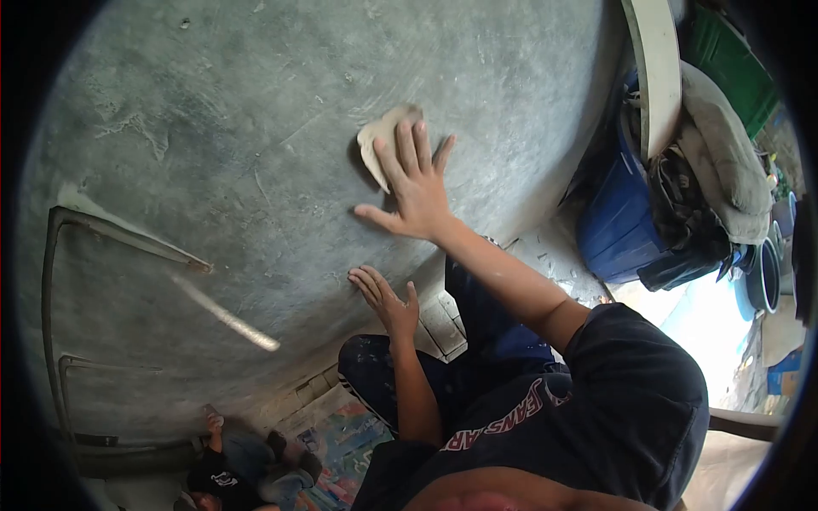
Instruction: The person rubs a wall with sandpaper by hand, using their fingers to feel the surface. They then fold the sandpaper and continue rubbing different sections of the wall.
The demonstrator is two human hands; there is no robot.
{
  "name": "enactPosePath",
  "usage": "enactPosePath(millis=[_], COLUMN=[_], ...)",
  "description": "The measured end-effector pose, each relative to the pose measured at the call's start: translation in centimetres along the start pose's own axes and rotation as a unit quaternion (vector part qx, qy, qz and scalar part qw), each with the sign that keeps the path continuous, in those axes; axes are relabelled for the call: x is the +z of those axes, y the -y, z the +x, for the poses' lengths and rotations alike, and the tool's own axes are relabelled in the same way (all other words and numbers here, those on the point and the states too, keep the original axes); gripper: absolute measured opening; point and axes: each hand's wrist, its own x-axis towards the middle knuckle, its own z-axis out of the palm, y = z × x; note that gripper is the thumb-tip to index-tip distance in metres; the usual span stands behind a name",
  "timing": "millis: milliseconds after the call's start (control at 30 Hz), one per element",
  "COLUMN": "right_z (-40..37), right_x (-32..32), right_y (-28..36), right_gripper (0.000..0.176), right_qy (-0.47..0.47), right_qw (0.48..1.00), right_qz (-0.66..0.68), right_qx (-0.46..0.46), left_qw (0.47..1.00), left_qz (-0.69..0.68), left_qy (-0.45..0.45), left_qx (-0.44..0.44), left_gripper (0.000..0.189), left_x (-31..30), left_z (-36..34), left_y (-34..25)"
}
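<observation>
My right hand lies flat with its fingers spread, pressing a pale, curled sheet against a grey, scuffed wall surface. Part of the sheet is hidden under the fingers. Lower down, my left hand is open, its fingers stretched out and the thumb apart, with nothing in it. Its fingertips are close to the grey surface; whether they touch it I cannot tell.
A blue bin with dark cloths and a grey sack is at the right. Metal bars project at the left. Another person sits at the lower left by a colourful sheet.
</observation>
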Motion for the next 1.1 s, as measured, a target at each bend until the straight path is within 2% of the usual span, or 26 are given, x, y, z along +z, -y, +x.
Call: enactPosePath(millis=[100, 167, 200, 233, 267, 333, 400, 467, 500, 567, 633, 700, 767, 833, 900, 967, 1000, 1100], right_z=[-9.9, -14.4, -13.4, -11.4, -9.6, -3.1, 2.0, 3.1, 2.3, -1.6, -7.5, -14.2, -16.4, -11.8, -4.4, 2.4, 4.3, 4.7], right_x=[2.6, 2.6, 3.0, 3.3, 3.5, 2.0, -0.3, -0.2, 0.3, 2.3, 3.8, 4.8, 4.0, 3.5, 1.2, -2.0, -2.8, -1.5], right_y=[-1.8, -3.7, -3.8, -4.0, -4.2, -3.0, 0.1, 2.9, 3.6, 4.1, 2.4, -0.5, -2.7, -3.4, -3.8, -1.6, -0.3, 2.8], right_gripper=[0.086, 0.087, 0.087, 0.09, 0.093, 0.097, 0.097, 0.094, 0.094, 0.089, 0.084, 0.085, 0.086, 0.088, 0.09, 0.091, 0.09, 0.08], right_qy=[0.132, 0.172, 0.17, 0.056, -0.055, -0.11, -0.095, -0.053, -0.049, 0.079, 0.16, 0.196, 0.201, 0.018, -0.057, -0.059, -0.03, 0.026], right_qw=[0.991, 0.98, 0.981, 0.981, 0.954, 0.946, 0.979, 0.997, 0.997, 0.996, 0.986, 0.979, 0.97, 0.981, 0.985, 0.995, 0.997, 0.999], right_qz=[-0.017, -0.046, -0.046, 0.015, 0.076, 0.109, 0.066, 0.032, 0.031, 0.014, 0.002, -0.058, -0.055, 0.0, -0.003, -0.013, -0.048, -0.006], right_qx=[-0.03, 0.086, 0.082, 0.186, 0.285, 0.284, 0.166, 0.051, 0.045, -0.045, -0.052, 0.004, 0.126, 0.194, 0.161, 0.081, 0.048, -0.035], left_qw=[1.0, 1.0, 1.0, 1.0, 0.999, 0.999, 1.0, 1.0, 0.999, 0.998, 0.997, 0.997, 0.995, 0.994, 0.995, 0.996, 0.996, 0.997], left_qz=[-0.018, -0.012, -0.003, -0.005, -0.003, -0.004, -0.009, 0.0, 0.012, 0.029, 0.047, 0.037, 0.05, 0.042, 0.014, 0.005, -0.001, 0.008], left_qy=[0.015, 0.019, 0.029, 0.026, 0.033, 0.043, 0.012, 0.015, 0.023, 0.038, 0.044, 0.061, 0.069, 0.086, 0.086, 0.079, 0.084, 0.072], left_qx=[-0.013, -0.008, 0.0, -0.002, -0.006, -0.015, -0.009, -0.02, -0.031, -0.036, -0.041, -0.04, -0.043, -0.051, -0.047, -0.038, -0.029, -0.032], left_gripper=[0.091, 0.091, 0.091, 0.091, 0.091, 0.092, 0.092, 0.092, 0.092, 0.093, 0.094, 0.093, 0.093, 0.093, 0.093, 0.094, 0.094, 0.093], left_x=[-0.9, -1.3, -1.5, -1.5, -1.4, -1.1, -0.3, -0.3, -0.3, -0.2, 0.0, -0.9, -1.5, -1.7, -1.6, -1.0, -0.9, -0.6], left_z=[0.1, -0.2, 0.0, 0.1, 0.0, -0.5, -0.3, -0.1, -0.3, -0.7, -0.6, -0.5, -0.7, -0.6, -0.7, -0.6, -0.5, -0.5], left_y=[-0.7, -0.4, -0.2, 0.0, 0.0, -0.1, -0.2, -0.5, -0.5, 0.1, 0.2, 0.1, 0.1, -0.2, -0.4, -0.3, -0.3, -0.5])
